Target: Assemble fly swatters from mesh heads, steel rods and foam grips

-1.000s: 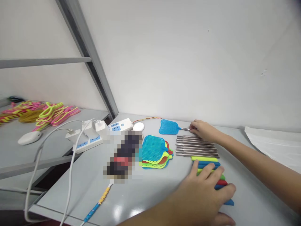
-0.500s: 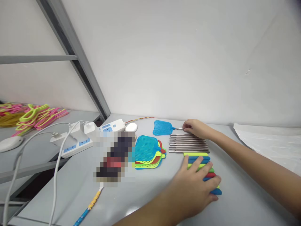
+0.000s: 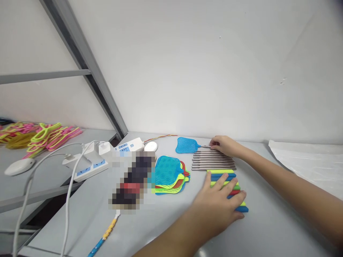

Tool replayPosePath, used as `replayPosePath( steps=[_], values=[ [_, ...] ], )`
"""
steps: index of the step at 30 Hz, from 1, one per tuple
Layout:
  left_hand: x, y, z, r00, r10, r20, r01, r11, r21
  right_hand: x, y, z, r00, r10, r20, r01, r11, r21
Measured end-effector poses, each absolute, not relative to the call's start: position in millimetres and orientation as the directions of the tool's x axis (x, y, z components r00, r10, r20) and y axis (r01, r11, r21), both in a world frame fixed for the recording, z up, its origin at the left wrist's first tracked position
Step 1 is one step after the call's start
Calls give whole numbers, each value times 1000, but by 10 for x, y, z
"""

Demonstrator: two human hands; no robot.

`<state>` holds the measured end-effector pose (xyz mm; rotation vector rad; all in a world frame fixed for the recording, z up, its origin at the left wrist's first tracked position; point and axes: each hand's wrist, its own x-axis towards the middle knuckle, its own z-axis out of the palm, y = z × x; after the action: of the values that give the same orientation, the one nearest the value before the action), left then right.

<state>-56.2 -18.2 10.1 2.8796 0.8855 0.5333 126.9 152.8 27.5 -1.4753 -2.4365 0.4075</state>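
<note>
My left hand [image 3: 221,198] lies with its fingers spread over a row of coloured plastic handle tubes [image 3: 222,176] in yellow, blue, green and red. Beyond them is a row of thin metal rods [image 3: 213,164], side by side. At the back, my right hand [image 3: 223,145] pinches the metal rod of a blue fly swatter [image 3: 187,145], whose head points left on the table. The fingers hide the far end of that rod. To the left of the rods lies a stack of fly swatter heads [image 3: 168,171] in several colours, with a blue one on top.
A pixelated phone-like object [image 3: 135,180] with a patterned cable [image 3: 107,232] lies left of the stack. White power strips [image 3: 92,168] with plugs and cords stand farther left, near a metal frame post [image 3: 99,85]. Plastic sheeting [image 3: 305,167] covers the back right.
The handle tubes under my left hand and the metal rods have slid slightly away from me, toward the back. My right hand stays on the swatter's rod. The view has shifted slightly.
</note>
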Motion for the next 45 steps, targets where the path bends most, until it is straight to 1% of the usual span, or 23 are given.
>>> replayPosePath(
  steps=[11,15,19,23,25,27,29,32,33,35,37,39,40,41,43,45],
  values=[
    [-556,-151,85,790,551,268,529,-834,154,1225,1542,256,-407,908,104,832,415,-369],
    [-551,-154,77,790,557,257,538,-830,145,1211,1527,265,-384,910,153,844,414,-341],
    [-543,-173,78,790,553,265,538,-832,133,1228,1412,377,-321,911,261,868,393,-304],
    [-558,-238,195,782,553,287,537,-832,140,1252,1034,591,-252,883,395,883,377,-278],
    [-587,-275,299,755,567,329,529,-824,205,1276,748,676,-209,838,504,887,380,-264],
    [-641,-296,410,691,614,380,519,-788,330,1323,430,722,-171,782,599,894,378,-239],
    [-726,-297,508,602,696,392,519,-714,471,1393,106,733,-137,752,645,904,361,-230],
    [-900,-281,606,482,809,338,512,-572,641,1518,-352,704,-53,806,590,918,272,-290],
    [-961,-280,622,454,833,318,478,-528,702,1556,-492,687,-30,824,565,915,250,-316],
    [-1068,-300,625,417,861,291,317,-438,841,1609,-743,647,-41,852,522,912,245,-329],
    [-1138,-354,585,403,866,295,35,-337,941,1621,-949,609,-107,872,477,911,278,-304],
    [-1165,-437,510,333,907,258,-219,-192,957,1585,-1098,581,-193,884,427,909,325,-262],
    [-1166,-487,465,300,932,204,-291,-114,950,1552,-1150,572,-241,886,397,906,352,-234],
    [-1162,-541,421,286,948,135,-324,-37,945,1513,-1187,565,-291,883,369,902,382,-202],
    [-1157,-654,344,319,948,-10,-298,110,948,1426,-1220,548,-367,863,347,893,431,-130],
    [-1168,-758,295,362,925,-119,-220,209,953,1338,-1218,511,-407,838,363,886,459,-69]
  ],
)
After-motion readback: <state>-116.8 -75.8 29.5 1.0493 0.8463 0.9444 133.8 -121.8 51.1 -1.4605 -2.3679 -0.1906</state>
